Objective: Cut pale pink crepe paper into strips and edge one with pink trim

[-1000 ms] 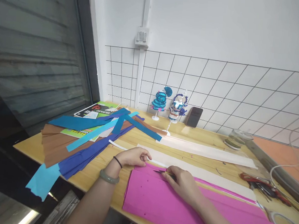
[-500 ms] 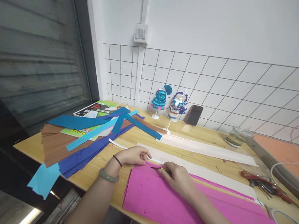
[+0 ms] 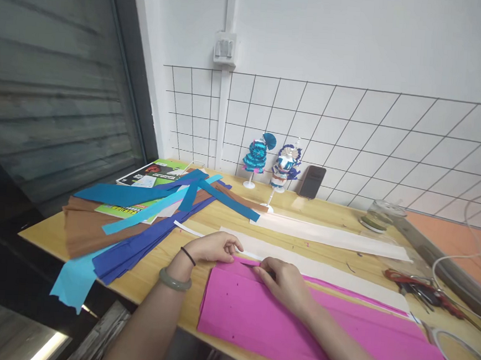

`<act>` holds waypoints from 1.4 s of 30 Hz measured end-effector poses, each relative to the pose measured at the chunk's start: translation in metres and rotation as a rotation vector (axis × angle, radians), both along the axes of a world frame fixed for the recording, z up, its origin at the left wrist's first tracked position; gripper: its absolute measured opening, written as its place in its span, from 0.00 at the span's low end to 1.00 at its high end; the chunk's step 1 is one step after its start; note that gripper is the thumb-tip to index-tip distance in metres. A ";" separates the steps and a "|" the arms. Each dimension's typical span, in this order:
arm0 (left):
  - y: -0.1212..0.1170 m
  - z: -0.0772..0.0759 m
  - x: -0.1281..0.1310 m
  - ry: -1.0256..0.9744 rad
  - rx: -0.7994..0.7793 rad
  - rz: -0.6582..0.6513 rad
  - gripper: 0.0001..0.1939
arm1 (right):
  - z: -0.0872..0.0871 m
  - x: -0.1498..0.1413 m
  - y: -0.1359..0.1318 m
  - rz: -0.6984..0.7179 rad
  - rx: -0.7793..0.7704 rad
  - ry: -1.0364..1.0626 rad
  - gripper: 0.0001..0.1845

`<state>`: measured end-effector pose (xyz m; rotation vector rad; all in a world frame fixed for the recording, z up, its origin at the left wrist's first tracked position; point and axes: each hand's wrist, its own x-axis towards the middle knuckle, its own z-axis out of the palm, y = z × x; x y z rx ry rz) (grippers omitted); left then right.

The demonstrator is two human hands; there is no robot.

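Note:
A long folded sheet of magenta crepe paper [image 3: 263,320] lies along the front of the table. At its far left corner my left hand [image 3: 218,247] is closed, fingertips pinching the paper's edge. Just to the right, my right hand [image 3: 285,280] is closed over the same far edge, its fingers bent together. A thin dark pointed shape shows at its fingertips; I cannot make out whether this is a tool or a gap in the fold. Behind both hands lies a cream paper strip [image 3: 341,276], with a narrow white strip [image 3: 189,229] to the left.
Blue, brown and turquoise paper strips [image 3: 135,249] lie over books [image 3: 136,174] at the left. Two paper-decorated figures [image 3: 254,156] on stands and a phone [image 3: 312,181] are at the back. Scissors [image 3: 427,292], a glass jar [image 3: 381,216] and a tape roll [image 3: 460,352] are right.
Both hands stay at the paper's far edge, the right fingers shifting slightly. The whole view has moved a little.

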<state>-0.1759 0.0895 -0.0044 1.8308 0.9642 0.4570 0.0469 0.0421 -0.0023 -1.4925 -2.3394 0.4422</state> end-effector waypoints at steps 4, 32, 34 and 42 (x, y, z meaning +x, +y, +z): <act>0.001 -0.001 -0.001 -0.001 0.013 -0.011 0.19 | 0.000 0.001 0.000 0.011 0.005 -0.005 0.17; 0.011 -0.012 -0.021 0.067 0.067 0.024 0.22 | 0.002 -0.014 0.003 0.032 -0.015 -0.009 0.18; 0.012 -0.014 -0.023 0.063 0.064 0.037 0.21 | 0.003 -0.015 0.002 0.023 -0.026 -0.005 0.18; 0.010 -0.009 -0.025 0.050 0.029 0.063 0.20 | 0.003 -0.014 0.002 0.019 -0.041 0.007 0.18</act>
